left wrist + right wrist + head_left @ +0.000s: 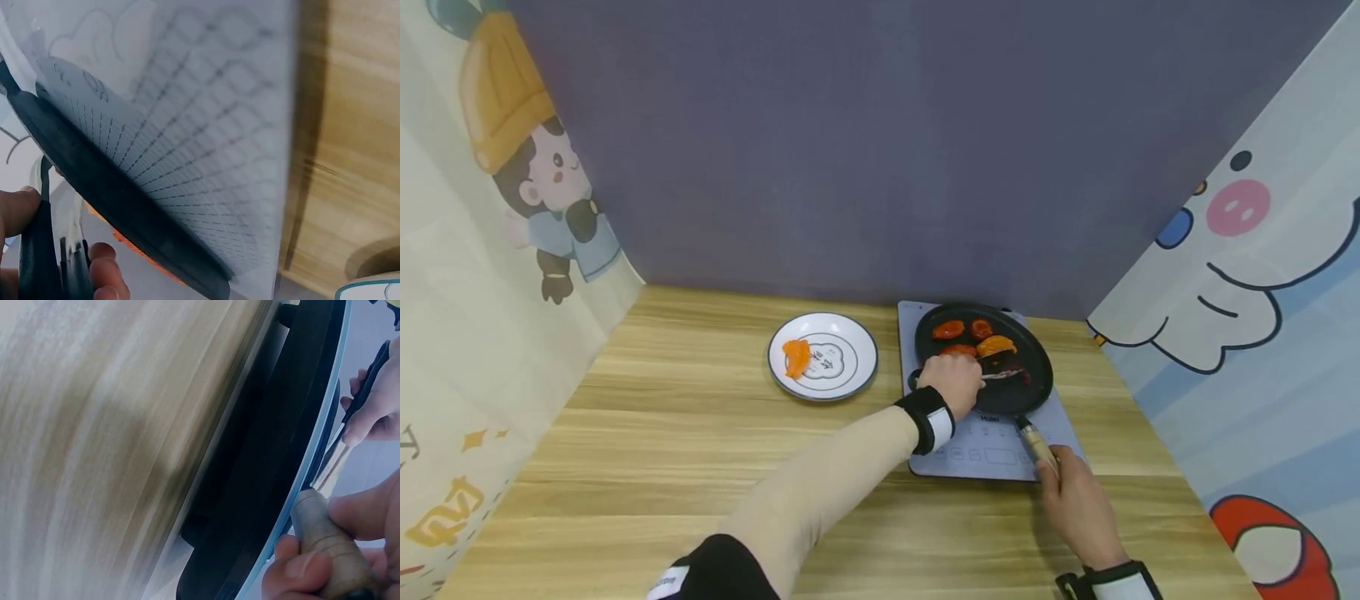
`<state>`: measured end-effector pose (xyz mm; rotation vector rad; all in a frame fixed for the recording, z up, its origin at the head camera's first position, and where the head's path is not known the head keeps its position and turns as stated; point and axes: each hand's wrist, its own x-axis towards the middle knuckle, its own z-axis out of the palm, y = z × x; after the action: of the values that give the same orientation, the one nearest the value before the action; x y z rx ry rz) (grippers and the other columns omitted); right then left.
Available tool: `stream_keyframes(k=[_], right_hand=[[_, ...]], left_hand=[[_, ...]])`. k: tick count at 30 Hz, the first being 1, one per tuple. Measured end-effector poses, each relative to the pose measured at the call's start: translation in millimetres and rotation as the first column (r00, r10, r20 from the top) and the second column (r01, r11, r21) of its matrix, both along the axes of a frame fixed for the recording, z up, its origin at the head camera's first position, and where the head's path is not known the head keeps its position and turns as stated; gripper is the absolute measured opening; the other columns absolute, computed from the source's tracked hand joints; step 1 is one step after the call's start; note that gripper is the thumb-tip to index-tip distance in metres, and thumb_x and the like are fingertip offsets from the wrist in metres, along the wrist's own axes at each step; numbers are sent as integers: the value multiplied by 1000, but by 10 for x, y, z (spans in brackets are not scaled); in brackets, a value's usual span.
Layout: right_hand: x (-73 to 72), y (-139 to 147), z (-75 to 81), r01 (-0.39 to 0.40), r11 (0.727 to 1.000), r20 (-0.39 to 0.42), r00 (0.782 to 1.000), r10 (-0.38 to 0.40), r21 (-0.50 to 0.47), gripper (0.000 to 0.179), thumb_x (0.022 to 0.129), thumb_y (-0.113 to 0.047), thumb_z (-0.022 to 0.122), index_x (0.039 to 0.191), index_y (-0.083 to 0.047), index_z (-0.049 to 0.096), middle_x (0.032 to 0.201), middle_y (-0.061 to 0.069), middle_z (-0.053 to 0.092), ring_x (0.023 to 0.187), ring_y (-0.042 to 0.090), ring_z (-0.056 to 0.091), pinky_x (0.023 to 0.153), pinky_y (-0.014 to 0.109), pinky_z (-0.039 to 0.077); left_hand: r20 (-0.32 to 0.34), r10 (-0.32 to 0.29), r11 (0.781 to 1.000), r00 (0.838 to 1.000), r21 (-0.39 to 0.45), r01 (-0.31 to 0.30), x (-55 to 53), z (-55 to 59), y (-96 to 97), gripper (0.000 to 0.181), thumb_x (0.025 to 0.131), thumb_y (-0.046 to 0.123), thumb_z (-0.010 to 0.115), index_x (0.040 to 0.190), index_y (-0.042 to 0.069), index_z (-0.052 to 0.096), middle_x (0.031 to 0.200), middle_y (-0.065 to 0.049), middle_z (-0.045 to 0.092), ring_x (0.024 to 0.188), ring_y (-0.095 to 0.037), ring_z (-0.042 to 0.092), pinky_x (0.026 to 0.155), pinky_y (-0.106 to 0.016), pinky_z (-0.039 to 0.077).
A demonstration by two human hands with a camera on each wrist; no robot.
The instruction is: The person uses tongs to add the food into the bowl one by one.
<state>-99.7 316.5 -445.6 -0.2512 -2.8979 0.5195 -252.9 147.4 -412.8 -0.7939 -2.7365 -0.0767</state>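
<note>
My left hand [953,383] reaches over the near left side of a black frying pan [1037,387]. It grips black-handled metal tongs [39,250], whose tips reach in over the pan at a dark purplish piece of food [1017,377]. Several red and orange pieces lie in the far half of the pan, among them an orange piece [996,345] and a red piece [948,330]. Lower right, my right hand [1078,508] holds the pan's wooden handle [1039,446], thumb on one side and fingers on the other. The pan sits on a grey induction cooker [970,454].
Left of the cooker stands a white plate [850,367] with a dark rim, carrying an orange piece [796,358]. A wooden tabletop [662,467] bears everything. A dark panel [820,150] closes off the back, with cartoon-printed curtains at both sides.
</note>
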Motion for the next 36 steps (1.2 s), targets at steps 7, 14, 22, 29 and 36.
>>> stream_keyframes(k=[7, 14, 22, 29, 36], right_hand=[[-10, -3, 7, -5, 1000, 5, 1000, 5, -3, 26, 96, -12, 54, 115, 7, 52, 83, 12, 53, 66, 22, 48, 54, 33, 36], [-10, 19, 17, -19, 1000, -2, 1000, 19, -14, 26, 96, -12, 54, 115, 7, 52, 84, 13, 54, 68, 24, 49, 56, 36, 38], [-15, 18, 0, -6, 1000, 2, 1000, 6, -12, 27, 96, -13, 54, 115, 7, 52, 84, 13, 55, 68, 24, 50, 55, 35, 38], [-22, 20, -12, 4, 1000, -2, 1000, -4, -10, 28, 96, -13, 53, 115, 8, 52, 84, 13, 54, 67, 23, 49, 55, 34, 37], [-26, 22, -29, 8, 1000, 12, 1000, -8, -9, 28, 96, -13, 53, 116, 7, 52, 84, 13, 55, 66, 23, 49, 54, 34, 37]], left_hand=[[-40, -17, 1000, 999, -17, 16, 99, 4, -159, 43, 92, 55, 51, 87, 16, 67, 71, 2, 55, 56, -15, 57, 46, -31, 48], [-76, -58, 998, 995, 25, 60, 183, -6, -295, 46, 91, 56, 51, 86, 12, 64, 70, 1, 53, 52, -15, 54, 45, -30, 47], [-122, -86, 995, 989, 49, 92, 266, -63, -451, 53, 91, 61, 46, 83, 11, 61, 65, 2, 44, 45, -12, 47, 39, -27, 41], [-98, -115, 987, 988, 102, 125, 343, -72, -653, 51, 88, 59, 52, 79, 10, 58, 64, 1, 48, 49, -13, 51, 40, -28, 42], [-91, -113, 983, 989, 137, 125, 382, -80, -841, 52, 88, 58, 52, 83, 7, 60, 66, 0, 51, 50, -13, 52, 40, -26, 40]])
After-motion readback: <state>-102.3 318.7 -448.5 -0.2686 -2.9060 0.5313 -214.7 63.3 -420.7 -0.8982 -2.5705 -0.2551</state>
